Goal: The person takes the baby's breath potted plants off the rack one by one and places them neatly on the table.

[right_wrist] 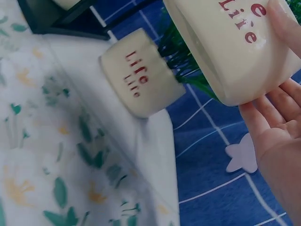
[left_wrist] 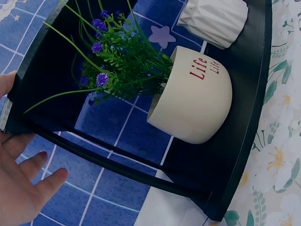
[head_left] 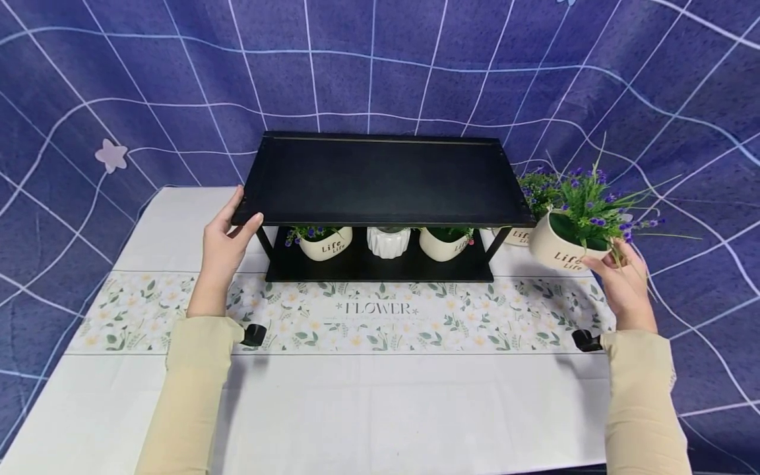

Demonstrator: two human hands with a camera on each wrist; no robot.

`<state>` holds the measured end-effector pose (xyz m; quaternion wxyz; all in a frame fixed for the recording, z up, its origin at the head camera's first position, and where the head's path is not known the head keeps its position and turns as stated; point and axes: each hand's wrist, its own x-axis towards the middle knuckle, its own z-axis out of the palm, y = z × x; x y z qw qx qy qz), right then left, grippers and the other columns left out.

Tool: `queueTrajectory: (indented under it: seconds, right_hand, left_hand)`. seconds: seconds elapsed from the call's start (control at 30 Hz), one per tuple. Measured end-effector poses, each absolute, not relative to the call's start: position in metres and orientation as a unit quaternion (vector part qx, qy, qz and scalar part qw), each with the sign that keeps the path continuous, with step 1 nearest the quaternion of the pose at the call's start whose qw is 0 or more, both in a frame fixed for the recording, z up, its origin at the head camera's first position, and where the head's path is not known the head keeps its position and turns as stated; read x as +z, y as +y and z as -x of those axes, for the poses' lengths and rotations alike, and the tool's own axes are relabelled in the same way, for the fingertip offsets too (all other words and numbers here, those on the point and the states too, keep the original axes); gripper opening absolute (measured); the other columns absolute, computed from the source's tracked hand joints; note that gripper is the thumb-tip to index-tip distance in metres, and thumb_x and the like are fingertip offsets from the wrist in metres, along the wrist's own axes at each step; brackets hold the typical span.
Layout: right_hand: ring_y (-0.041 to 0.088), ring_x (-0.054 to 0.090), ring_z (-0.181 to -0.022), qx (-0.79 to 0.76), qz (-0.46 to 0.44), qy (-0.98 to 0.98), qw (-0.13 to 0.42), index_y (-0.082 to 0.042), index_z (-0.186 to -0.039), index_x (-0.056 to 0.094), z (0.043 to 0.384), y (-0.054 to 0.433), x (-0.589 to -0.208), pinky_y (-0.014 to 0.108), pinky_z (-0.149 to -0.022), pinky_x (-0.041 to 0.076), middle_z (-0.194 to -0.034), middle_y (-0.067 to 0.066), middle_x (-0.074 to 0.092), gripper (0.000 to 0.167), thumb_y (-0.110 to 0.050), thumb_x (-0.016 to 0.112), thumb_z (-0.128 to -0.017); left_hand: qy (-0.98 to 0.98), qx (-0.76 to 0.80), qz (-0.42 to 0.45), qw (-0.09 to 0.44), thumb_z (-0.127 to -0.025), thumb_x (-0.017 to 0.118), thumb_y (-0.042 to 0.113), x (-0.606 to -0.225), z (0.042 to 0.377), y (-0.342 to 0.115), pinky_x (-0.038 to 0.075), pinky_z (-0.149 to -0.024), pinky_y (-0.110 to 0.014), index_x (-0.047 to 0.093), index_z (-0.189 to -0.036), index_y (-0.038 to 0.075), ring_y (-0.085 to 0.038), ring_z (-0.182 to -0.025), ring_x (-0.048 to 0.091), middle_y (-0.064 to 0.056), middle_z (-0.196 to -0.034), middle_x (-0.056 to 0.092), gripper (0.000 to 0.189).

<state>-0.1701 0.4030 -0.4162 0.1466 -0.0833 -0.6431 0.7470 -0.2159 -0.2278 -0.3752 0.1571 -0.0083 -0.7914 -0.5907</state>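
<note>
A black two-tier shelf (head_left: 386, 178) stands on the table. At its upper left corner my left hand (head_left: 228, 241) grips the top board, thumb above and fingers below. To the shelf's right, my right hand (head_left: 623, 280) holds a cream flowerpot (head_left: 558, 247) with purple flowers, marked "Life", raised and tilted. In the right wrist view, the thumb lies on that pot's side and the fingers support it from beneath. Behind it a similar cream flowerpot (right_wrist: 141, 77) sits on the table, partly hidden in the head view.
On the lower tier stand a cream pot (left_wrist: 195, 94) with purple flowers, a white ribbed pot (head_left: 388, 243) and another cream pot (head_left: 442, 245). A floral runner (head_left: 380, 333) printed "FLOWER" crosses the white table (head_left: 380, 409). Blue patterned cloth (head_left: 380, 66) hangs behind.
</note>
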Motion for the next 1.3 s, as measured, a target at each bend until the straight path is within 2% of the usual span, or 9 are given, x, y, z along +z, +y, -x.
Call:
queueTrajectory:
  seconds: [0.17, 0.3, 0.4, 0.47, 0.53, 0.6, 0.83, 1.03, 1.3]
  right_hand:
    - [-0.003, 0.054, -0.090, 0.751, 0.054, -0.642, 0.143, -0.015, -0.104, 0.054, 0.171, 0.398, -0.431, 0.006, -0.074, 0.046, -0.093, -0.012, 0.057, 0.038, 0.016, 0.062, -0.082]
    - [0.001, 0.038, -0.068, 0.698, 0.076, -0.699, 0.136, -0.017, -0.086, 0.046, 0.173, 0.396, -0.440, 0.013, -0.061, 0.033, -0.071, -0.014, 0.039, 0.031, 0.006, 0.067, -0.083]
    - [0.001, 0.039, -0.077, 0.606, 0.118, -0.778, 0.117, -0.023, -0.097, 0.051, 0.173, 0.398, -0.446, 0.011, -0.066, 0.033, -0.079, -0.013, 0.043, 0.025, -0.011, 0.070, -0.086]
    - [0.000, 0.049, -0.104, 0.559, 0.129, -0.814, 0.093, -0.027, -0.123, 0.053, 0.174, 0.400, -0.450, 0.003, -0.081, 0.037, -0.109, -0.010, 0.059, 0.040, -0.021, 0.071, -0.087]
    - [0.004, 0.042, -0.132, 0.534, 0.129, -0.832, 0.074, -0.025, -0.145, 0.041, 0.175, 0.402, -0.455, 0.001, -0.099, 0.034, -0.145, 0.000, 0.049, 0.062, -0.027, 0.069, -0.089]
    - [0.008, 0.027, -0.145, 0.524, 0.127, -0.840, 0.059, -0.019, -0.154, 0.028, 0.177, 0.404, -0.459, 0.008, -0.112, 0.027, -0.159, 0.006, 0.028, 0.075, -0.031, 0.067, -0.091]
    - [-0.003, 0.043, -0.128, 0.594, 0.110, -0.794, 0.074, -0.020, -0.143, 0.045, 0.182, 0.399, -0.472, -0.001, -0.096, 0.035, -0.142, -0.011, 0.049, 0.062, -0.015, 0.072, -0.087]
    - [0.022, 0.010, -0.151, 0.605, 0.126, -0.786, 0.025, -0.008, -0.156, 0.011, 0.182, 0.397, -0.474, 0.012, -0.118, 0.018, -0.162, 0.016, 0.008, 0.090, -0.017, 0.069, -0.089]
    - [0.032, 0.005, -0.150, 0.573, 0.127, -0.810, -0.002, -0.009, -0.157, 0.004, 0.183, 0.397, -0.477, 0.037, -0.125, 0.009, -0.162, 0.017, 0.002, 0.092, -0.027, 0.067, -0.092]
  left_hand:
    - [-0.792, -0.588, 0.009, 0.161, -0.094, 0.063, 0.019, -0.376, 0.217, -0.228, 0.042, -0.108, -0.020, 0.038, -0.149, 0.019, -0.014, -0.144, 0.035, 0.001, -0.157, 0.034, 0.060]
    - [-0.791, -0.590, 0.007, 0.160, -0.094, 0.063, 0.020, -0.377, 0.217, -0.228, 0.041, -0.111, -0.026, 0.038, -0.148, 0.021, -0.014, -0.144, 0.035, 0.002, -0.157, 0.034, 0.060]
    - [-0.790, -0.593, 0.006, 0.157, -0.094, 0.063, 0.020, -0.377, 0.217, -0.228, 0.039, -0.113, -0.034, 0.038, -0.148, 0.021, -0.014, -0.144, 0.034, 0.003, -0.157, 0.033, 0.059]
    - [-0.792, -0.591, 0.006, 0.156, -0.094, 0.063, 0.021, -0.377, 0.217, -0.228, 0.038, -0.115, -0.037, 0.038, -0.149, 0.022, -0.013, -0.144, 0.034, 0.003, -0.157, 0.033, 0.060]
    - [-0.791, -0.591, 0.008, 0.155, -0.094, 0.063, 0.021, -0.377, 0.217, -0.229, 0.038, -0.115, -0.039, 0.038, -0.149, 0.021, -0.013, -0.145, 0.033, 0.003, -0.158, 0.033, 0.060]
    - [-0.792, -0.591, 0.007, 0.155, -0.095, 0.063, 0.021, -0.377, 0.217, -0.229, 0.038, -0.115, -0.037, 0.038, -0.149, 0.021, -0.013, -0.145, 0.033, 0.003, -0.158, 0.033, 0.059]
    - [-0.786, -0.597, 0.010, 0.160, -0.094, 0.063, 0.018, -0.378, 0.217, -0.229, 0.042, -0.102, -0.010, 0.039, -0.148, 0.019, -0.015, -0.144, 0.035, 0.001, -0.157, 0.034, 0.059]
    - [-0.786, -0.595, 0.009, 0.164, -0.094, 0.063, 0.017, -0.376, 0.216, -0.227, 0.043, -0.103, -0.012, 0.040, -0.148, 0.019, -0.014, -0.143, 0.036, 0.000, -0.157, 0.035, 0.058]
    - [-0.786, -0.596, 0.007, 0.167, -0.094, 0.062, 0.016, -0.377, 0.215, -0.227, 0.043, -0.105, -0.016, 0.040, -0.148, 0.019, -0.014, -0.143, 0.037, 0.001, -0.156, 0.035, 0.058]
